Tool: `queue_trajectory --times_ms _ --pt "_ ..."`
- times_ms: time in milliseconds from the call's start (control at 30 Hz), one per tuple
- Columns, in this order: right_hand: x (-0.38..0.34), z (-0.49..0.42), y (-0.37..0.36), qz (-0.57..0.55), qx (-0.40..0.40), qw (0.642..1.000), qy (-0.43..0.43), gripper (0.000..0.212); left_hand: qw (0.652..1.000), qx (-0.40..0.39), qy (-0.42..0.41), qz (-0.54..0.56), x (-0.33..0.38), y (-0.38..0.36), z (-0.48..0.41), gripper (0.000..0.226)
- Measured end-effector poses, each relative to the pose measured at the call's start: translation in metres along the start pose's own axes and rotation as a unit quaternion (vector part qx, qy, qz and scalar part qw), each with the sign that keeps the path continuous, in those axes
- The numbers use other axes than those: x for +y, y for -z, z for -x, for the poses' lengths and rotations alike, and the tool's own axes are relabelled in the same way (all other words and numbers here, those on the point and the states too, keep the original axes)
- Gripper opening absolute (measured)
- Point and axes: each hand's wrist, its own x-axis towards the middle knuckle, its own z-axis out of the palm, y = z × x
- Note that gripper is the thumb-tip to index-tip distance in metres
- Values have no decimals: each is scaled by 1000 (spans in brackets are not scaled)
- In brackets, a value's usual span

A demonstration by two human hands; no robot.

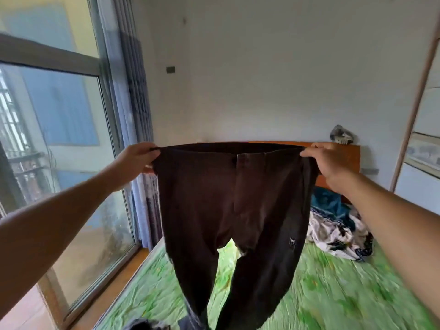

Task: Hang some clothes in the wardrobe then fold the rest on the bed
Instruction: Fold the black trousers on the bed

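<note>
Head view: above the bed [333,294], left hand [137,160] and right hand [328,160] grip the dark trousers [228,206] waistband, spread wide; likely folding, legs to be brought together next.

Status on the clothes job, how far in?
Done: no folded stack in view. In hand: left hand and right hand hold dark trousers by the waistband above the bed. Left: crumpled pile by the headboard, another garment at the near edge.

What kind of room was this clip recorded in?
Most likely a bedroom: a bed with a green sheet, a wooden headboard against the wall, and crumpled bedding at its head.
</note>
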Motion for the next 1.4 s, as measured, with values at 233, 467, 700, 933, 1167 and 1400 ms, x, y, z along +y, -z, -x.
queue_trajectory --times_ms 233,467,700,933,1167,1400 --pt "-81 -13 22 -98 60 991 72 13 983 85 4 160 86 17 -41 33" --pt "-80 -9 32 -40 57 995 73 20 998 -58 -25 4 67 20 -42 57" --pt "-68 -13 23 43 63 996 54 27 989 -24 -62 -134 45 -5 -53 25" --pt "-43 -6 -9 28 72 993 -87 17 993 -70 87 -42 22 -47 -44 20" --pt "-38 15 -52 18 -11 991 -134 15 976 -129 107 140 29 -92 -36 20" --pt "-45 45 -114 -11 -139 984 -115 10 973 -168 69 142 45 -152 -20 24"
